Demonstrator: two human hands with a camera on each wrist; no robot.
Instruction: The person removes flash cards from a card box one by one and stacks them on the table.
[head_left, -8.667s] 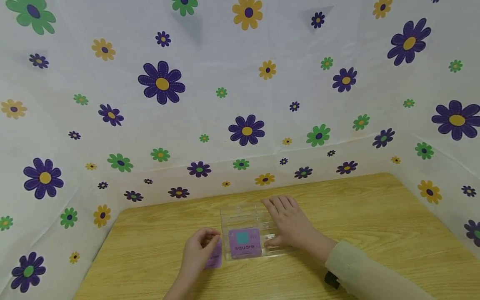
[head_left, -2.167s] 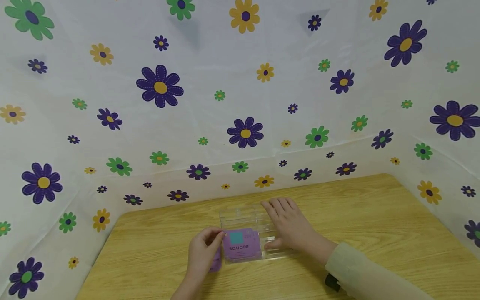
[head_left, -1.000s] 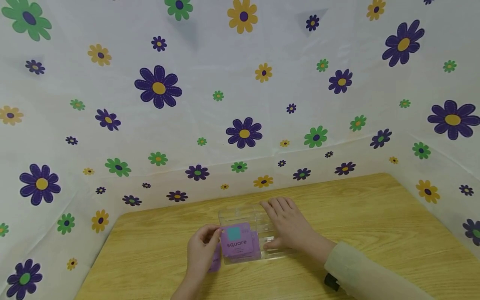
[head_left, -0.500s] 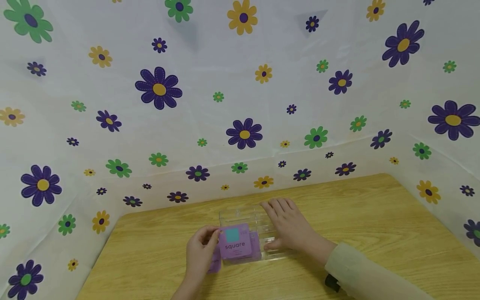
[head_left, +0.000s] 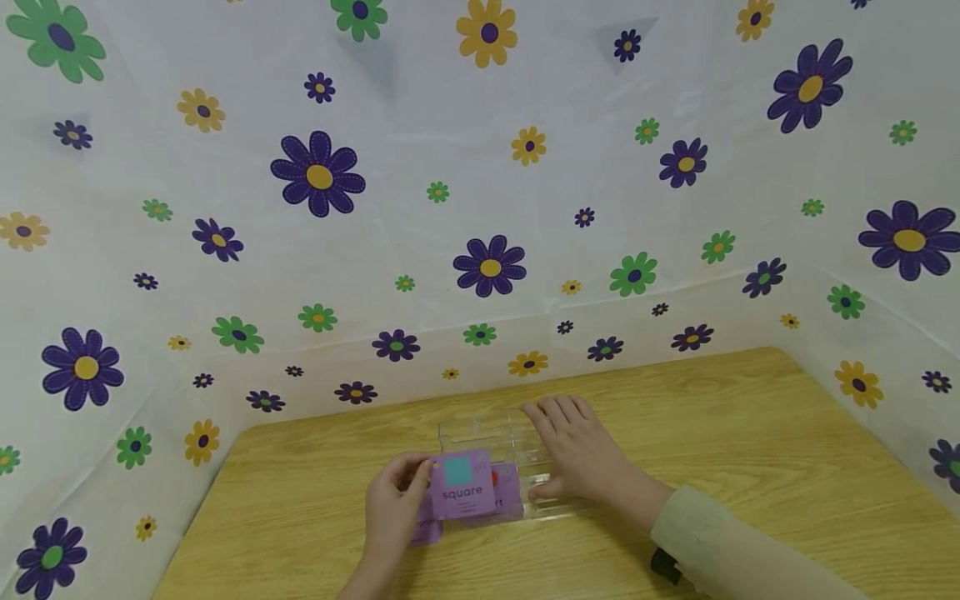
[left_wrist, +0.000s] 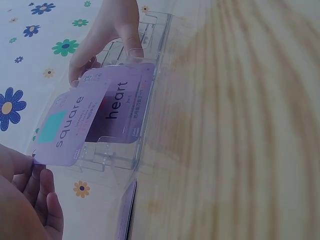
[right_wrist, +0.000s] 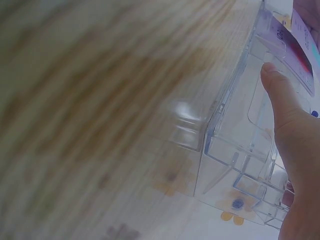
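Note:
My left hand [head_left: 393,504] pinches the left edge of a purple flashcard [head_left: 462,492] with a teal square and the word "square". That card is raised and slightly tilted over the left part of a clear plastic box [head_left: 476,430]. Behind it a purple heart card [left_wrist: 119,107] stands in the box, partly covered. My right hand [head_left: 581,450] grips the box's right part, its thumb on the near side and its fingers reaching to the far side. More purple cards [head_left: 427,532] lie on the table beside the box, partly hidden by the left hand.
The box stands on a wood-grain table [head_left: 690,425]. Flower-patterned white sheeting [head_left: 420,233] rises behind the table and along both sides. In the right wrist view the box shows several clear compartments [right_wrist: 235,160].
My left hand has drawn the square card up and leftward out of the box, uncovering the heart card behind it. The right hand has stayed on the box.

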